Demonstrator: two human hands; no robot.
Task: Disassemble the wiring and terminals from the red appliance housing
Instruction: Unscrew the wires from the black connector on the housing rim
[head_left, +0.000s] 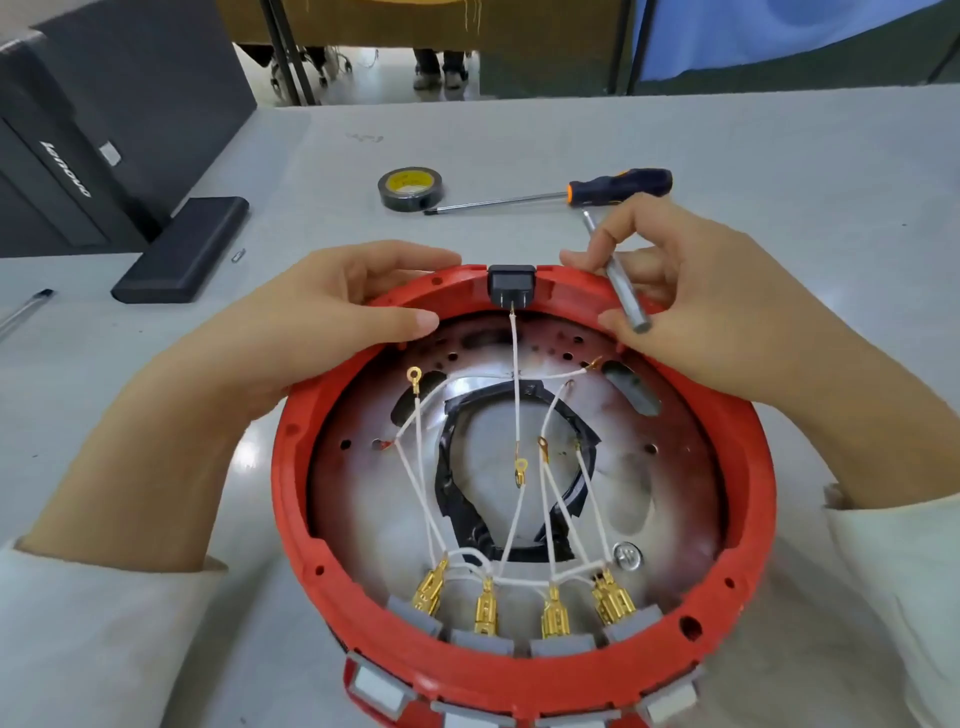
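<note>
The round red housing (291, 499) lies open side up on the table. Inside, white wires (515, 395) run from gold spade terminals (485, 613) at the near rim to loose ring terminals (414, 375) and to a black socket (511, 283) clipped in the far rim. My left hand (322, 332) grips the far-left rim, thumb inside and fingers over the outer edge. My right hand (691, 306) rests on the far-right rim and holds a thin silver metal tool (626, 296), its blunt end pointing down toward the inside of the rim.
A roll of black tape (411, 188) and a screwdriver (613, 189) with a dark blue and orange handle lie beyond the housing. A flat black box (182, 257) and a black computer case (67, 156) stand at the left. A pen (28, 306) lies at the left edge.
</note>
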